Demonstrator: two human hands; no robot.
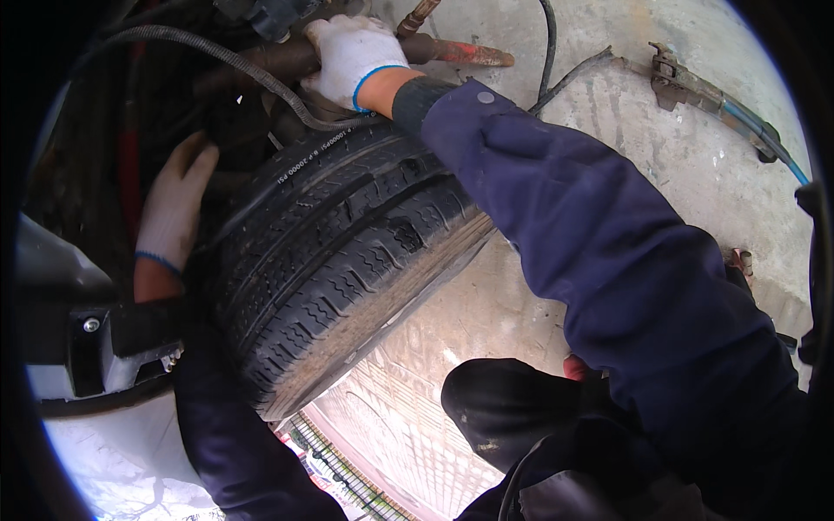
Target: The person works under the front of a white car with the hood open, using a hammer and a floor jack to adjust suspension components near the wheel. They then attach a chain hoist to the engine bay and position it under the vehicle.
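My right hand [356, 61], in a white knit glove with a blue cuff, is closed round a dark metal cylinder [287, 59] above the tyre. The cylinder ends in a worn red part [473, 54] at its right, and a brass-coloured fitting [417, 17] rises beside it. The black tyre [321, 260] lies between my arms, its tread facing me. Deep in the shaded wheel well, beside the tyre's left side, my gloved left hand [174, 204] reaches in with fingers stretched. Its fingertips are partly lost in shadow. A black hose [304, 161] with white lettering crosses the tyre's top.
A ribbed grey hose [234, 65] arcs across the wheel well near my right hand. White bodywork [113, 451] and a dark bracket [95, 347] stand at the left. A metal clamp-like tool with a blue hose [686, 87] lies on the concrete floor [591, 78] at the right.
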